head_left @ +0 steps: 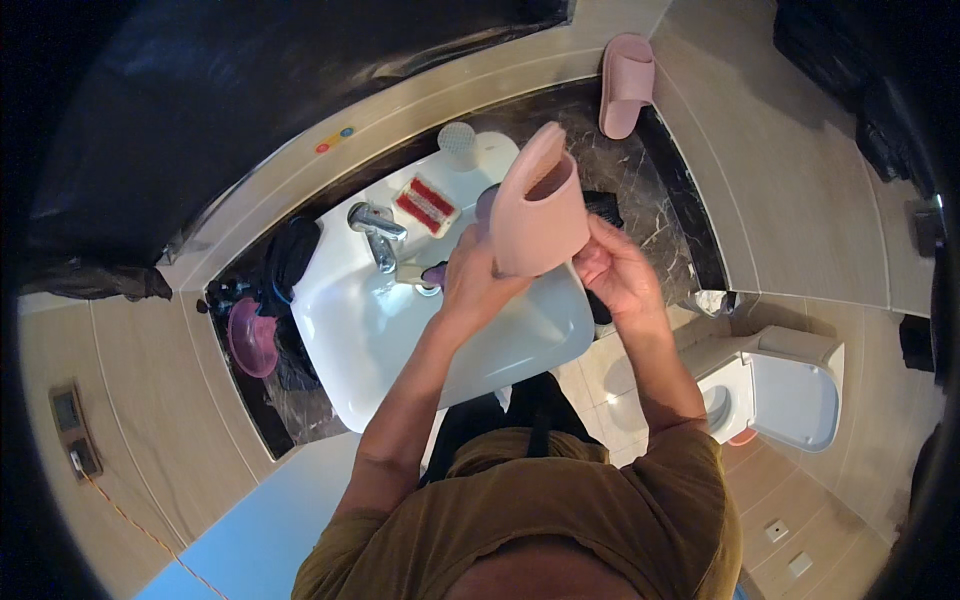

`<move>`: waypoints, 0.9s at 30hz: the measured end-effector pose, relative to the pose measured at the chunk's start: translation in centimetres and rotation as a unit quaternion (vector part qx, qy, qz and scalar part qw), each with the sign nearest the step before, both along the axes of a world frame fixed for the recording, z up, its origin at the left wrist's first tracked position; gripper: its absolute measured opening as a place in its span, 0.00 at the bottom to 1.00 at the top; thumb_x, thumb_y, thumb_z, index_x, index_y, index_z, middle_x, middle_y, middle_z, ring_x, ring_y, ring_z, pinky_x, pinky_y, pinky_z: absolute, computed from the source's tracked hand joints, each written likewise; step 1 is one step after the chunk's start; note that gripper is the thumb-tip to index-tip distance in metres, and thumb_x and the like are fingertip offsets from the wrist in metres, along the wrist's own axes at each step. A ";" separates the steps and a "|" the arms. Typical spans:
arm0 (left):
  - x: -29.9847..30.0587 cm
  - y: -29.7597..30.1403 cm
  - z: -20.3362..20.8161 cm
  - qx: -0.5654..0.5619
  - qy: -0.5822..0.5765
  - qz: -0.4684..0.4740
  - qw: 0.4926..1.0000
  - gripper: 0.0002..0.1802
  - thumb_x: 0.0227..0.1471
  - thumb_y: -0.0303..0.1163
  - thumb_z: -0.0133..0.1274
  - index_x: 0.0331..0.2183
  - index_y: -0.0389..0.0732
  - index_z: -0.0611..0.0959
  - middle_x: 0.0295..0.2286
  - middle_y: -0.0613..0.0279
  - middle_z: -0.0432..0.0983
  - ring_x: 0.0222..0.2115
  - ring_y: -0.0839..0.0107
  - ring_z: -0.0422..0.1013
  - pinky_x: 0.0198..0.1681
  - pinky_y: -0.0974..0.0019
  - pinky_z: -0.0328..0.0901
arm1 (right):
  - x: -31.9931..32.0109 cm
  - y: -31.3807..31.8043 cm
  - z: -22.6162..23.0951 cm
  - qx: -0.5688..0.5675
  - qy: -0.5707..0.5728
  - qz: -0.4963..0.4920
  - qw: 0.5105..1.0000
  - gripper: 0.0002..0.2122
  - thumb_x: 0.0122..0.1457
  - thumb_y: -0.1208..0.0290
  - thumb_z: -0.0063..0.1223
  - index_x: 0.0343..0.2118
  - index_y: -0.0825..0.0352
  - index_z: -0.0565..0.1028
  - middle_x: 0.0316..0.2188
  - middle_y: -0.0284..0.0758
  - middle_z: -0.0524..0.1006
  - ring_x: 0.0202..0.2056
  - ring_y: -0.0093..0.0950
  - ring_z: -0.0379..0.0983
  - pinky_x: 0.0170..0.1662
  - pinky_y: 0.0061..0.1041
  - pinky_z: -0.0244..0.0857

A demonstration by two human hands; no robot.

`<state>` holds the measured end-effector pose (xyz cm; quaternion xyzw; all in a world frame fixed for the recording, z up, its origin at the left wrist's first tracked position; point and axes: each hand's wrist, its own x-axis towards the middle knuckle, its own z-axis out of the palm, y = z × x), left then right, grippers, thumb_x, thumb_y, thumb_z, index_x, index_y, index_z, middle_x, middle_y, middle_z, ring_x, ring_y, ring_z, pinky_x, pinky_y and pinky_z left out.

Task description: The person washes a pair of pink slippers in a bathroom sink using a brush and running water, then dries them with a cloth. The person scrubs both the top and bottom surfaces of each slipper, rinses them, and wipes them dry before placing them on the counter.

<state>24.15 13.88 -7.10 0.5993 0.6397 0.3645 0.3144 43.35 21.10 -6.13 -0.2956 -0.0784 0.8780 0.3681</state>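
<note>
A pink slide slipper (541, 225) is held up over the right side of the white washbasin (390, 368), its wide strap facing me and its sole tilted upward. My left hand (474, 278) grips it from the left, fingers closed around its lower edge. At its right edge my right hand (622, 275) has curled fingers against the slipper; some fingertips are hidden behind it. The matching pink slipper (628, 88) stands on the dark marble counter at the far right corner.
A chrome faucet (378, 232) and a red-and-white brush (427, 205) are on the basin's back ledge. A pink bowl (253, 338) and dark bags (291, 258) sit on the left counter. To the right is a toilet (795, 400) with its lid raised.
</note>
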 end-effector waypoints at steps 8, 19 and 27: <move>-0.4 7.2 0.1 0.003 -0.234 0.026 0.972 0.33 0.35 0.31 0.64 0.47 0.39 0.73 0.42 0.53 0.72 0.42 0.66 0.69 0.48 0.66 0.63 | 0.9 9.7 -1.7 0.121 0.024 -0.188 0.974 0.07 0.59 0.74 0.47 0.38 0.69 0.71 0.23 0.28 0.69 0.20 0.19 0.58 0.24 0.16 0.55; -0.1 16.5 -5.0 0.072 -0.254 0.132 0.955 0.27 0.39 0.21 0.58 0.46 0.43 0.76 0.40 0.57 0.75 0.40 0.68 0.70 0.45 0.67 0.65 | -4.4 22.2 -15.2 0.154 -0.034 -0.233 0.960 0.04 0.61 0.69 0.47 0.31 0.63 0.69 0.20 0.27 0.69 0.20 0.19 0.64 0.23 0.18 0.61; 0.0 13.8 -5.7 0.023 -0.287 0.103 0.952 0.29 0.40 0.18 0.57 0.48 0.44 0.74 0.42 0.59 0.72 0.41 0.69 0.69 0.44 0.68 0.65 | -1.6 19.5 -13.3 0.162 -0.275 -0.159 0.934 0.08 0.58 0.69 0.52 0.36 0.68 0.72 0.24 0.29 0.74 0.23 0.20 0.69 0.25 0.18 0.64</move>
